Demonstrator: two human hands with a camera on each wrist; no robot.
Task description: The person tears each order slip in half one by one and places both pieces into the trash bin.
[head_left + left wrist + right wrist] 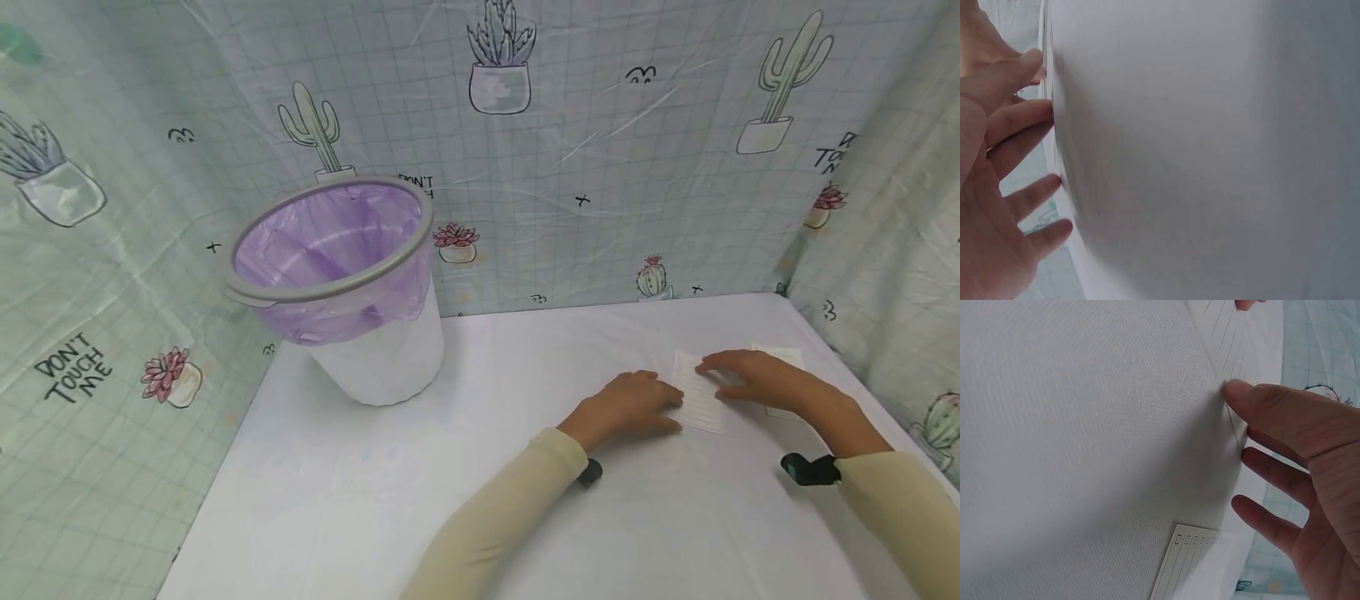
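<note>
A lined sheet of paper (699, 406) lies flat on the white table, between the two hands. At its left edge my left hand (628, 406) rests with fingers outstretched and fingertips touching. From the other side, my right hand (768, 382) reaches over with its thumb and forefinger on the paper. The right wrist view shows that thumb (1241, 394) at the sheet's edge, the other fingers spread apart. A second lined sheet (787, 357) is partly covered by the right hand; its corner with a row of printed loops (1188, 550) shows in the right wrist view.
A white bin (390, 358) with a purple bag liner (330, 237) and grey rim ring stands at the table's back left. The white tabletop (360, 500) spreads between it and the hands. A cactus-printed curtain (570, 150) encloses the back and sides.
</note>
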